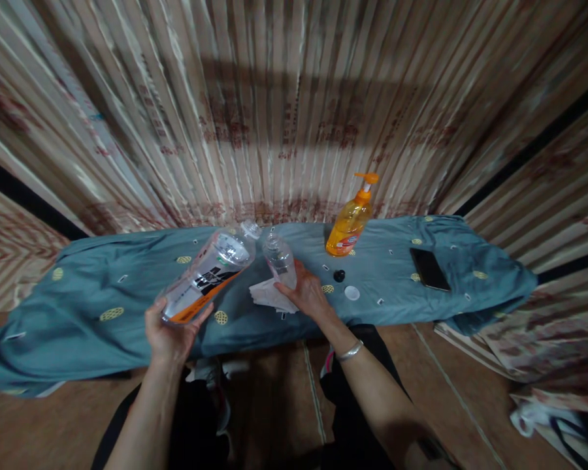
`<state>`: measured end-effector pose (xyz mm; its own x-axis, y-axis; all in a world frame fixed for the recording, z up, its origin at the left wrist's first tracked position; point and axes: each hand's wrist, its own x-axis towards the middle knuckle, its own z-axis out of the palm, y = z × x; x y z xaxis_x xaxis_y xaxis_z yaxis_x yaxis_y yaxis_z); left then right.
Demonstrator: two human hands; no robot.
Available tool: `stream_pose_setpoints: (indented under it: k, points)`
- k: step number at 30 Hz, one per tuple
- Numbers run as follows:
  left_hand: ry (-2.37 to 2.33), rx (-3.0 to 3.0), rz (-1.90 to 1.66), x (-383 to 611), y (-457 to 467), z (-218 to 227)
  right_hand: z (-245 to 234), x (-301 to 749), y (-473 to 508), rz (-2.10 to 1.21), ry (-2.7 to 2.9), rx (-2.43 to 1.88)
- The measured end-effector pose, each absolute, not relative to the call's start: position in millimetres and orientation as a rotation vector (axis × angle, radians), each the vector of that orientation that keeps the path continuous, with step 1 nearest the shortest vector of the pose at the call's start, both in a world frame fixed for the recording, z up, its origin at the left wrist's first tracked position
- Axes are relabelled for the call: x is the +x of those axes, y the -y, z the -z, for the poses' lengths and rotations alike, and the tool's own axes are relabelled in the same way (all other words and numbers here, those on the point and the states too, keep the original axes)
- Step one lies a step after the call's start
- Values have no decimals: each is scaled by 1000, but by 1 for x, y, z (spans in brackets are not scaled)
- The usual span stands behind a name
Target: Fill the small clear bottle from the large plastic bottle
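Observation:
My left hand is wrapped round the base of a large clear plastic bottle with an orange and black label. That bottle tilts to the right, its neck close to the mouth of a small clear bottle. Around the small bottle's lower part my right hand is closed, and the bottle leans slightly left. White tissue lies on the cloth beneath it. A black cap and a white round disc rest to the right of my right hand.
An orange pump bottle of yellow liquid stands toward the back. Farther right lies a dark phone. Everything rests on a narrow surface covered by a teal patterned cloth. Striped curtains hang behind and at both sides.

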<state>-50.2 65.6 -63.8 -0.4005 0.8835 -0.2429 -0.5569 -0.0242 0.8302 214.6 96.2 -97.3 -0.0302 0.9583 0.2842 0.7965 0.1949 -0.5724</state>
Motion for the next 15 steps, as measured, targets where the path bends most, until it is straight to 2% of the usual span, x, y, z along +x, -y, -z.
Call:
stream_pose_setpoints:
  k: [15]
  points:
    - [-1137, 525, -1655, -49, -62, 60, 97, 218, -95, -333, 1899, -1654]
